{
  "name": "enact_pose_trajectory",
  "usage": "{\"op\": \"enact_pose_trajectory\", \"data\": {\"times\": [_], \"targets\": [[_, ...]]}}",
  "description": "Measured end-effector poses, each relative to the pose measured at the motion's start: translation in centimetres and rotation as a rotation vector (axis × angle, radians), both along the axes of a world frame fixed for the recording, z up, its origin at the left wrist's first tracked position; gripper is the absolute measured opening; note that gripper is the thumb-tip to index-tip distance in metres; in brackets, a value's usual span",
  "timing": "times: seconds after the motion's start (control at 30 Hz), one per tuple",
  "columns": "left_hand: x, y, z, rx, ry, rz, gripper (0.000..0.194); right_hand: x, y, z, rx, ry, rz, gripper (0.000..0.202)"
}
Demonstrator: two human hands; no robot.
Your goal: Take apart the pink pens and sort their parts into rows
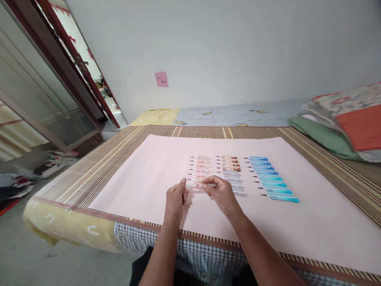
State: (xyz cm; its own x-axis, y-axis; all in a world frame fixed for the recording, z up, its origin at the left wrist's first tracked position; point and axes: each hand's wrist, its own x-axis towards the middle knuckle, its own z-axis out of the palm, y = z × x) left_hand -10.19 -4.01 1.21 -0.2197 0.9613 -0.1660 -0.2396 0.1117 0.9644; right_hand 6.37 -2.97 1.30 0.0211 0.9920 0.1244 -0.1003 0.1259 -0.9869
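Observation:
My left hand (176,196) pinches the left end of a clear pen (195,186) with small reddish markings. On its right part the thumb and fingers of my right hand (218,190) are closed. The pen lies level between both hands, just above a pink sheet (133,178). Behind it is a column of similar pale pink pens (202,165), tips to the left. Beside that column lie brown-ended pens (229,163), with clear greyish pens (235,180) nearer me, partly hidden by my right hand. Further right runs a column of blue and turquoise pens (272,178).
The sheet lies on a striped mat (116,153) over a bed. Folded cloths (336,131) are piled at the right. A pink note (161,79) sticks to the wall. At left are a glass-paned door (53,79) and stacked books (56,159).

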Motion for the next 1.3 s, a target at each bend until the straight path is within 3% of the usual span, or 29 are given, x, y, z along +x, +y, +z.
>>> {"op": "enact_pose_trajectory", "data": {"times": [0.2, 0.43, 1.3], "targets": [[0.1, 0.0, 0.0, 0.010, 0.014, -0.016, 0.058, 0.2, 0.1, -0.6, -0.058, -0.054, 0.056, 0.036], [-0.2, 0.1, -0.1, -0.041, -0.005, 0.035, 0.060, 0.1, 0.0, -0.7, 0.018, 0.005, 0.010, 0.024], [-1.0, 0.2, 0.4, -0.091, -0.244, 0.049, 0.059, 2.2, 0.8, -0.5, -0.006, 0.074, -0.177, 0.030]]}}
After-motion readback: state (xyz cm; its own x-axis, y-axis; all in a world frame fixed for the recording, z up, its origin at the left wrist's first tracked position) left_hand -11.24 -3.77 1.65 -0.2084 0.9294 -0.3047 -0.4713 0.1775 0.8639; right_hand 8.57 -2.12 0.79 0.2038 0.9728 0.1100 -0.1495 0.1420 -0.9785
